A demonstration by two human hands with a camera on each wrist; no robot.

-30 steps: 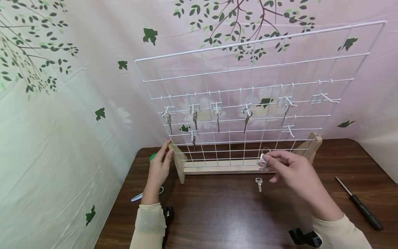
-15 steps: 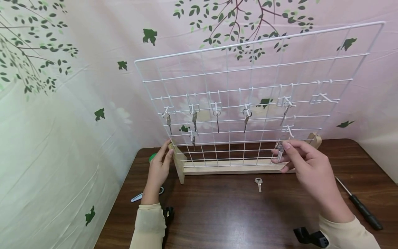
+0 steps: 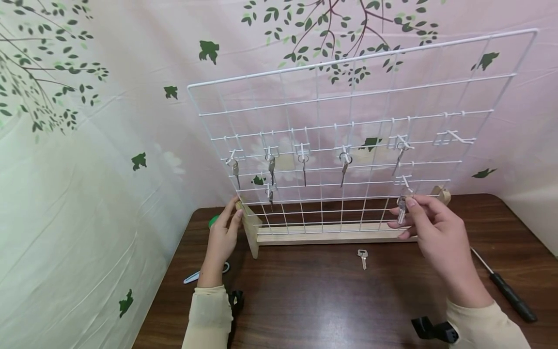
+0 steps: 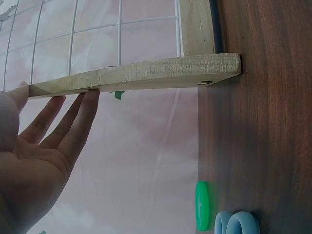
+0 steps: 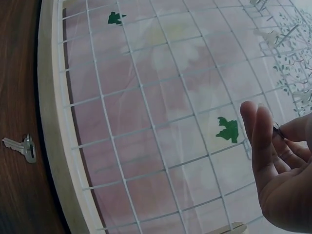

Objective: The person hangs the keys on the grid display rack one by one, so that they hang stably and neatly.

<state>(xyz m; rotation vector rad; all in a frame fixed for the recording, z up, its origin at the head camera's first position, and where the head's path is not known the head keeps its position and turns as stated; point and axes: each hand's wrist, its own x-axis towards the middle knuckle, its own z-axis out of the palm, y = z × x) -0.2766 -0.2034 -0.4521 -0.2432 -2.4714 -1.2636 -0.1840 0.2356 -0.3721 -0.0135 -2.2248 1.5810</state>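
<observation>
A silver key on a ring [image 3: 401,210] is pinched by the right hand [image 3: 429,225] just below an empty white hook [image 3: 406,182] on the white wire grid panel [image 3: 348,135], right side. The panel's wooden foot [image 3: 249,228] is touched by the left hand [image 3: 223,240], fingers straight. Five keys hang on hooks. A loose silver key [image 3: 363,258] lies on the dark wooden table [image 3: 314,300]; a black screwdriver [image 3: 505,288] lies far right.

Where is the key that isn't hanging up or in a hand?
In the head view, the loose key lies on the brown table, just in front of the wooden base, left of the right hand.

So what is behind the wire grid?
Through the wire grid shows a pink curtain printed with green leaves. The wooden base and the right hand hide whatever is lower down.
</observation>
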